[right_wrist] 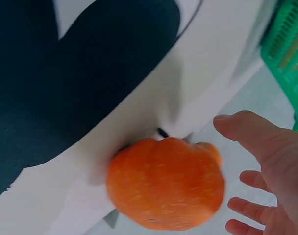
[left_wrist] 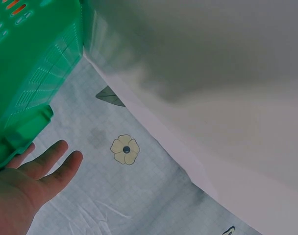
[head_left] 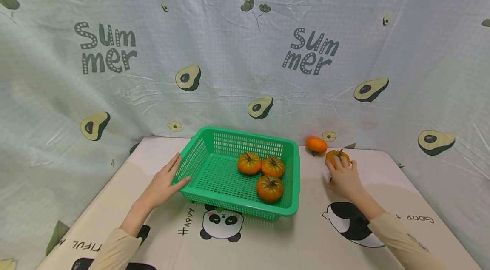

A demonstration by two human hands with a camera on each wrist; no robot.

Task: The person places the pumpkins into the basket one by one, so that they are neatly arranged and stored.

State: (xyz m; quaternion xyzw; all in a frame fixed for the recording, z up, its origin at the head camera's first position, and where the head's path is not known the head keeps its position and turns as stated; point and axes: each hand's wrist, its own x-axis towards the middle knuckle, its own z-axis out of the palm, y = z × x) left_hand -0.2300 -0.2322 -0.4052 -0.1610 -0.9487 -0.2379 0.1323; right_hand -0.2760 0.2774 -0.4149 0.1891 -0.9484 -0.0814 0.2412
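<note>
1. Your left hand [head_left: 162,183] is spread at the left end of the green basket [head_left: 237,204], touching its rim.
2. Your right hand [head_left: 344,178] is spread over a pumpkin [right_wrist: 166,183] right of the basket; you can't tell whether they touch.
3. A tipped pumpkin [head_left: 316,144] lies just beyond, on the table [head_left: 314,236].
4. Three pumpkins [head_left: 269,188] sit close together inside the basket's right half.

Head view: elevated, facing forward and down across the surface [head_left: 314,236]. Left wrist view: close beside the green basket [left_wrist: 41,73]. Right wrist view: close to one pumpkin [right_wrist: 166,183]. All three share the green basket.
</note>
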